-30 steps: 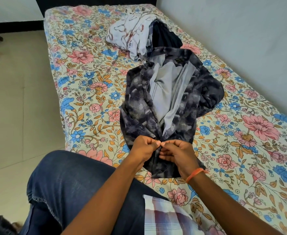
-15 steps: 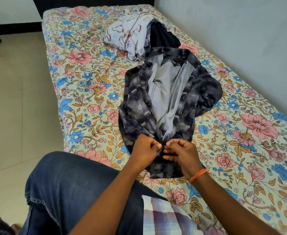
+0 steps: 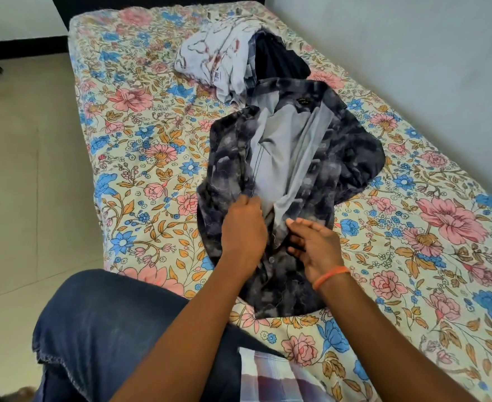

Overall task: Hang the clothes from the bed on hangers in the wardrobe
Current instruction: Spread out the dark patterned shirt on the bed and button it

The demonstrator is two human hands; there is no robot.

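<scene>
A dark grey tie-dye button shirt [image 3: 320, 169] lies front up on the floral bed [image 3: 140, 158], its upper front spread open over a pale grey inside. Low on the front, one button [image 3: 270, 259] sits fastened. My left hand [image 3: 243, 230] has its fingers curled on the shirt's left front edge. My right hand [image 3: 315, 245], with an orange band on the wrist, hovers over the right front edge, its fingers loosely spread and holding nothing that I can see. No hanger or wardrobe is in view.
Beyond the shirt lie a crumpled white patterned garment [image 3: 210, 53] and a dark navy garment [image 3: 279, 59]. A pale wall [image 3: 413, 53] runs along the bed's right side. Tiled floor [image 3: 21, 169] is on the left. My knee in jeans [image 3: 108, 329] is at the bed's near edge.
Both hands left the spot low on the front where they were pinched together and moved up the shirt. They have come apart, and the right hand's fingers have loosened.
</scene>
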